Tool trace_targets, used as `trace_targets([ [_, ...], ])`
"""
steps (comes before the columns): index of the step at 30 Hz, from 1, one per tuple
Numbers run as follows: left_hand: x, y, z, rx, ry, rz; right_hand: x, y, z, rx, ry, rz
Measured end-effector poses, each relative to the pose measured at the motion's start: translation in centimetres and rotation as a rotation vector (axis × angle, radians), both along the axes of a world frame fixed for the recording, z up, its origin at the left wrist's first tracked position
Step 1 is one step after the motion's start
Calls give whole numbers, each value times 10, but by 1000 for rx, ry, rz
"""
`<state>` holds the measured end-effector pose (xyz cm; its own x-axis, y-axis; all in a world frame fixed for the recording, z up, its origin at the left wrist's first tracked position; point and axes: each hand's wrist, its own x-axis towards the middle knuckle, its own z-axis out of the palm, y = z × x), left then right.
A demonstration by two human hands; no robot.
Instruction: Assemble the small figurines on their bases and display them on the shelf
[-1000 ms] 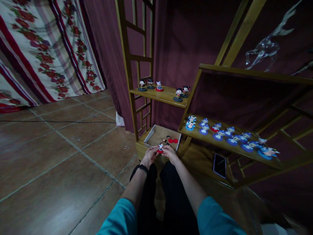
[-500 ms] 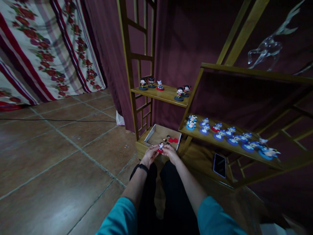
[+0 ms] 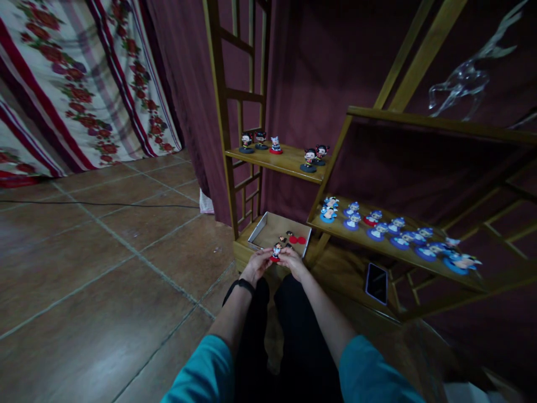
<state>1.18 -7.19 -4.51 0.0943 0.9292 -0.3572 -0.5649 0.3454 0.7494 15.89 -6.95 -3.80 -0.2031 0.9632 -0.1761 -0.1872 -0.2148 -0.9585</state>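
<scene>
A small figurine (image 3: 276,251) with dark hair, a pale body and a red base is held upright between my two hands. My left hand (image 3: 259,263) grips it from the left, fingers closed at its base. From the right, my right hand (image 3: 292,261) closes on the same figurine. Just beyond my fingers lies a shallow cardboard box (image 3: 268,228) with white walls. Inside it are red discs (image 3: 297,240) and several small dark-haired pieces (image 3: 282,239), partly hidden by my hands.
Figurines with black hair (image 3: 309,159) and one on a red base (image 3: 275,145) stand on the upper wooden shelf (image 3: 272,160). Several blue and purple figurines (image 3: 378,230) line the right shelf. Below lies a dark tablet or phone (image 3: 376,284). A clear deer ornament (image 3: 464,84) stands above.
Both hands hold the figurine in nearly the same place. The view has shifted very slightly; nothing else has visibly moved.
</scene>
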Motion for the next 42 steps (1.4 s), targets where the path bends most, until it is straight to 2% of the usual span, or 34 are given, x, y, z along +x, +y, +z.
trace_targets([
  [8,0,-1,2,-28,18,-7,1,1,-3,21,17,-4],
  [16,4,-2,0,23,-46,11,-3,3,-8,17,41,-87],
  [25,4,0,-1,22,-51,-12,0,7,-10,-5,57,-75],
  [42,9,-2,3,7,26,-2,-7,7,-5,-4,-120,-180],
])
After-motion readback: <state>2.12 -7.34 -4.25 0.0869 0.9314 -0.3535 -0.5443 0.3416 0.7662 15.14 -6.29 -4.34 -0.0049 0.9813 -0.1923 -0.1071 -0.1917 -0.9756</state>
